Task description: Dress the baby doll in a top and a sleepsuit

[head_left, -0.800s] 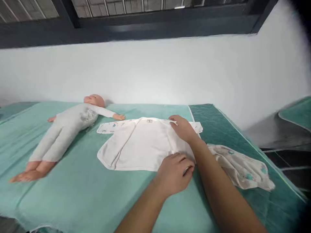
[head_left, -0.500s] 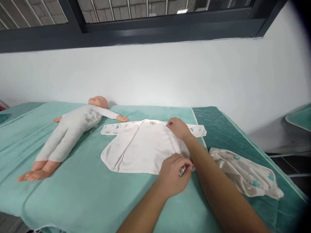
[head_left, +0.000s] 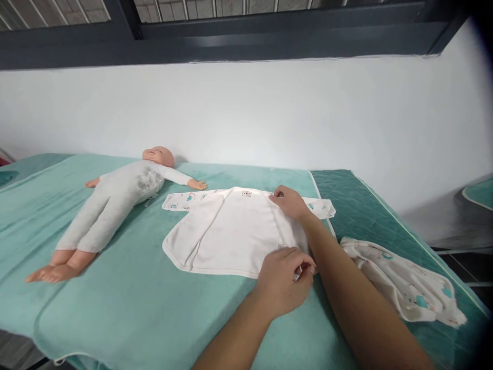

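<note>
The green bedding (head_left: 134, 308) supports a doll (head_left: 117, 190), a white shirt (head_left: 239, 231) and a crumpled printed cloth (head_left: 404, 282), with the shirt spread flat between the others. The left hand (head_left: 287, 280) pinches the shirt's lower edge; the right hand (head_left: 289, 201) has fingers closed at its shoulder.

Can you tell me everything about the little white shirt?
The little white shirt lies spread out on the light green cover. It looks like soft, thin cloth, smooth but for a few creases. Its body is plain white, with a slanting edge down the front and a small printed mark at the neck. Both long sleeves stretch sideways, with little teal pictures. The right hand touches it near the shoulder, and the left hand its bottom corner.
</note>
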`<state>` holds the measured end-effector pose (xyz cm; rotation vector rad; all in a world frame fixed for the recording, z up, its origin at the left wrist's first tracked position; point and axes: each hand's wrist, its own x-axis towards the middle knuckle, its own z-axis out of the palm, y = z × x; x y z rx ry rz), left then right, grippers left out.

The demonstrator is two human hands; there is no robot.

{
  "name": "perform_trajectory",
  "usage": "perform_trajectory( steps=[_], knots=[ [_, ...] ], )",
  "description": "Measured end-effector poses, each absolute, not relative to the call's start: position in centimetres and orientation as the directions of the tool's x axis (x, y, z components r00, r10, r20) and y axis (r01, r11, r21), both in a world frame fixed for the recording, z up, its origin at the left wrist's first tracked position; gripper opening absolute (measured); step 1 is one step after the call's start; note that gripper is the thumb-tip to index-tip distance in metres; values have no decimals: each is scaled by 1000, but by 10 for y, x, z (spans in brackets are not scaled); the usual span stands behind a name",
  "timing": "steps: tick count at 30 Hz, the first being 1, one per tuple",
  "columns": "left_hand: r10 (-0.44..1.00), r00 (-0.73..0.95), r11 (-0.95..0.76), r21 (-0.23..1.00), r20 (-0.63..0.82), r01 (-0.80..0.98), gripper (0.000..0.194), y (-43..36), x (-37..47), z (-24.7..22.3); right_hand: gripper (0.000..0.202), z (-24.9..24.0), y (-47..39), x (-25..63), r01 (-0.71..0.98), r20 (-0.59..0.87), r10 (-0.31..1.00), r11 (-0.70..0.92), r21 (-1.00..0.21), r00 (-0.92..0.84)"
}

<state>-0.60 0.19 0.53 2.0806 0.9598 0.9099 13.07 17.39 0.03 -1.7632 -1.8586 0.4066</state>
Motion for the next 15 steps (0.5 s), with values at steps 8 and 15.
perform_trajectory(
  steps=[8,15],
  knots=[
    [807,528,-520,741,264,425,11,2,-4,0,19,-5,177,122,863,252,957,4,-505,143],
    [819,514,-496,763,254,414,12,1,-6,4,18,-5,174,111,939,331,941,47,-340,73]
  ],
)
